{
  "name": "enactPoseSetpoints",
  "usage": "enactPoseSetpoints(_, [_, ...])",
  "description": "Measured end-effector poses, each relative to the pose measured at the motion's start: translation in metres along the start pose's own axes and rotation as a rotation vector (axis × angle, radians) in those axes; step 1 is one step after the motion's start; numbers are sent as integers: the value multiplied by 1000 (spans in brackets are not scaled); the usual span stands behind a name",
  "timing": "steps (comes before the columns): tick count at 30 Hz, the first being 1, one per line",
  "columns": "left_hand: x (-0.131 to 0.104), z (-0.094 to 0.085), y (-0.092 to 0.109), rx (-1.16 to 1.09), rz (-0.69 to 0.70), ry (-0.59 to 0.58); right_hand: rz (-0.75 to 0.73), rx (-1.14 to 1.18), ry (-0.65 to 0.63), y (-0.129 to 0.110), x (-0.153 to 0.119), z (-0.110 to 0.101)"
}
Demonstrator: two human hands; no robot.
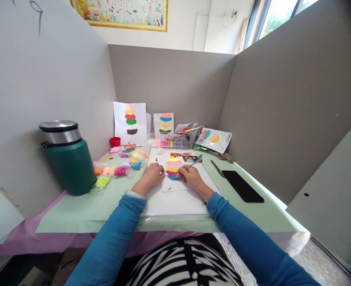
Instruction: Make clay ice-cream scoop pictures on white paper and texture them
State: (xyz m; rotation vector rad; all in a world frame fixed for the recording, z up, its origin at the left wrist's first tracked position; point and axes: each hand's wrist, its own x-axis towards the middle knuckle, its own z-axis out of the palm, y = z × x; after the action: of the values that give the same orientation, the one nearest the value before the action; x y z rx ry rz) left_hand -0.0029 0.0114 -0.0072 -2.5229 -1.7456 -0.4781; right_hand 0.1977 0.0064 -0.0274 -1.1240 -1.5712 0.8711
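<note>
A small white card (171,187) lies on larger white sheets (156,202), bearing stacked bands of textured colour (174,163) in pale yellow, peach, yellow, magenta and blue. My left hand (153,174) rests on the card's left edge, its fingers bent and laid on the paper. A slim grey pointed tool (198,159) is pinched in my right hand (191,176). Its lower end is at the lower coloured bands, and its upper end slants up to the right. The tip is too small to make out clearly.
Bags of coloured clay (121,171) and a green flask (70,163) stand left. Behind are a red cup (115,142), pencils (181,155), a clear case (171,142) and propped pictures (129,123). A black phone (243,186) and knife (217,169) lie right. Grey partitions (175,79) surround the table.
</note>
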Motion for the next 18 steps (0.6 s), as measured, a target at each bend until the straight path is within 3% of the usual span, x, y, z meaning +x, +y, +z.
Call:
enactPoseSetpoints(4, [0,0,0,-3,0,-1,26,-33,65,-1,-1,-7])
enactPoseSetpoints(9, [1,2,-1,18,-10,-6,-42,-112,134,-8,-6,-11])
enactPoseSetpoints(13, [1,2,0,26,-7,1,-66,-42,34,-10,-7,-3])
enactPoseSetpoints(18, [1,1,0,22,-6,2,-74,-112,-45,-5,-3,3])
